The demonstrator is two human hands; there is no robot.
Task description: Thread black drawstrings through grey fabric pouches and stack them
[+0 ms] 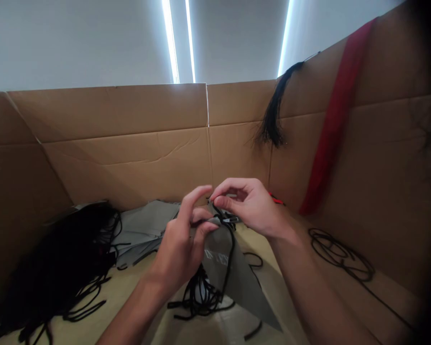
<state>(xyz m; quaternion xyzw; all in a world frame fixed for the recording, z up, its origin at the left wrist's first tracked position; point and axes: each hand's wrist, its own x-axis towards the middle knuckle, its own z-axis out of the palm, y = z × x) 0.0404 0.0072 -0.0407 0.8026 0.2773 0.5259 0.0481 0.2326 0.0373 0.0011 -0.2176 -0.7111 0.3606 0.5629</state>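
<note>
The left hand (181, 244) curls closed around a slim metal piece (215, 221), while the right hand (249, 206) pinches a black cord (230, 249) between thumb and forefinger just beside it. The cord runs down from the hands onto a grey cloth (239, 282) with faint lettering, and its slack lies in a tangled loop (201, 299) at the cloth's edge. If the pinch slipped, the thin cord could pull free of the metal piece, and tugging the loose loop could knot it or snag it on nearby strands.

The walls of a cardboard box (125, 158) surround the work. Inside lie a heap of black cords (61, 268), a pile of grey cloth (141, 230) and a cord coil (339, 254). A black bundle (273, 117) and a red strap (334, 120) hang on the right wall.
</note>
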